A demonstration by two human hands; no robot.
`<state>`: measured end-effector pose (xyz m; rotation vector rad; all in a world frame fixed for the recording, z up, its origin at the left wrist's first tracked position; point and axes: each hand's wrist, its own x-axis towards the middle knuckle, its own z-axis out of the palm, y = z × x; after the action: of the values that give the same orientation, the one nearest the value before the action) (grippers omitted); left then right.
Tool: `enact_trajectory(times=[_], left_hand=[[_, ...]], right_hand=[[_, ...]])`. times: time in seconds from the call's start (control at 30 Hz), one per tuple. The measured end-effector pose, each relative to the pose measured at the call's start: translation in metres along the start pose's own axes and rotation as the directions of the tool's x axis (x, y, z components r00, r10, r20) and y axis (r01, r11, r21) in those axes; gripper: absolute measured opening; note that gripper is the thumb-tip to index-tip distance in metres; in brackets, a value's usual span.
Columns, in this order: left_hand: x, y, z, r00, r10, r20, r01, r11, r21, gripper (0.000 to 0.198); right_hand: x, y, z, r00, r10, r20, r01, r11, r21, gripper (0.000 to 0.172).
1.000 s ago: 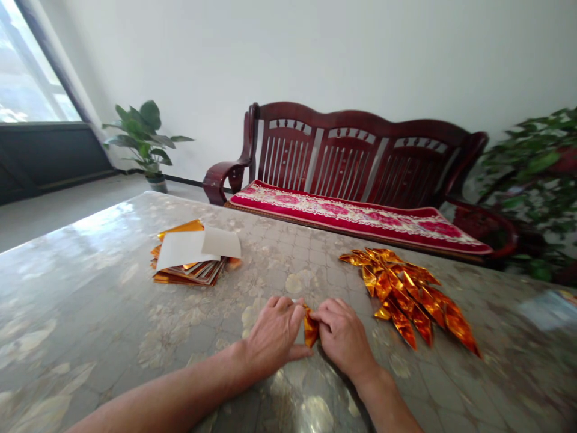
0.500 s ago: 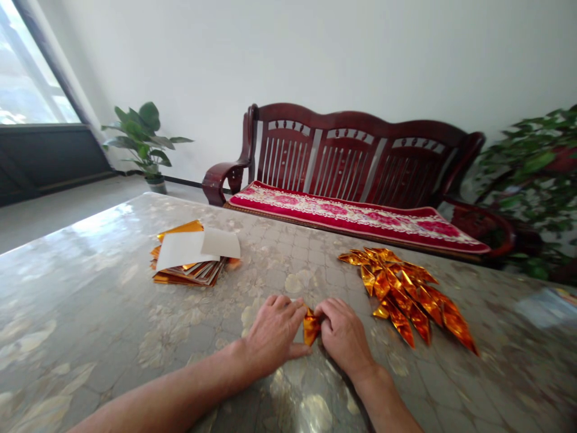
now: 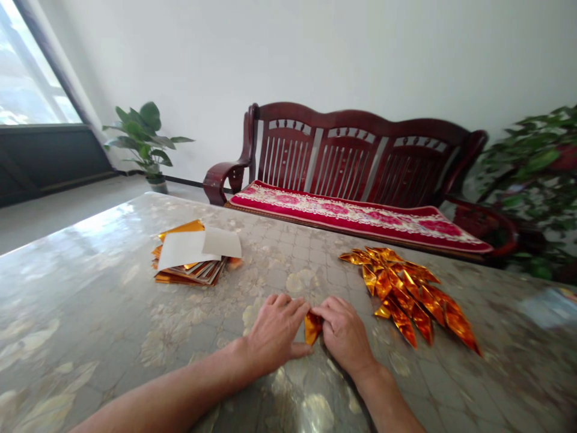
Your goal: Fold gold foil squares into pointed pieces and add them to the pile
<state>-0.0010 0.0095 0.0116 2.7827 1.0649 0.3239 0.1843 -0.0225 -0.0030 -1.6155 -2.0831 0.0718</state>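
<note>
My left hand (image 3: 274,331) and my right hand (image 3: 345,335) meet at the table's near middle, fingers curled and pinching a small piece of gold foil paper (image 3: 312,326) between them. Most of that piece is hidden by the fingers. To the right lies a pile of several folded gold foil pieces (image 3: 408,294). Further left and back sits a stack of flat foil sheets (image 3: 192,261) with white sides turned up on top.
The table (image 3: 90,313) has a glossy patterned top. Behind it stands a dark red wooden bench (image 3: 351,156) with a red cushion. A potted plant (image 3: 144,141) stands by the window at left, another leafy plant (image 3: 536,186) at right.
Both hands stay in place and only the fingers shift slightly on the foil piece. The view has barely moved.
</note>
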Motion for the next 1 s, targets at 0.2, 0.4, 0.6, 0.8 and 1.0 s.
enact_trajectory(times=[0.2, 0.4, 0.6, 0.8, 1.0], left_hand=[[0.000, 0.000, -0.001, 1.000, -0.020, -0.011, 0.020, 1.000, -0.022, 0.063], [-0.001, 0.000, 0.002, 0.998, -0.049, -0.026, 0.048, 0.998, -0.032, 0.077], [-0.001, -0.001, 0.004, 0.997, -0.066, -0.039, 0.064, 0.997, -0.036, 0.085], [-0.001, 0.000, 0.003, 0.996, -0.086, -0.031, 0.085, 0.995, -0.047, 0.080], [-0.001, 0.001, 0.003, 0.995, -0.100, -0.026, 0.099, 0.993, -0.058, 0.077]], right_hand=[[0.001, 0.002, 0.000, 0.995, 0.102, -0.017, -0.102, 0.994, 0.027, 0.026], [0.002, -0.001, 0.001, 0.972, 0.235, 0.001, -0.235, 0.971, -0.029, 0.010], [0.001, -0.005, 0.006, 0.967, 0.250, -0.037, -0.253, 0.962, -0.100, 0.011], [0.000, -0.010, 0.007, 0.967, 0.249, -0.052, -0.254, 0.958, -0.134, 0.010], [-0.002, -0.011, 0.013, 0.979, 0.201, -0.046, -0.205, 0.968, -0.146, 0.010]])
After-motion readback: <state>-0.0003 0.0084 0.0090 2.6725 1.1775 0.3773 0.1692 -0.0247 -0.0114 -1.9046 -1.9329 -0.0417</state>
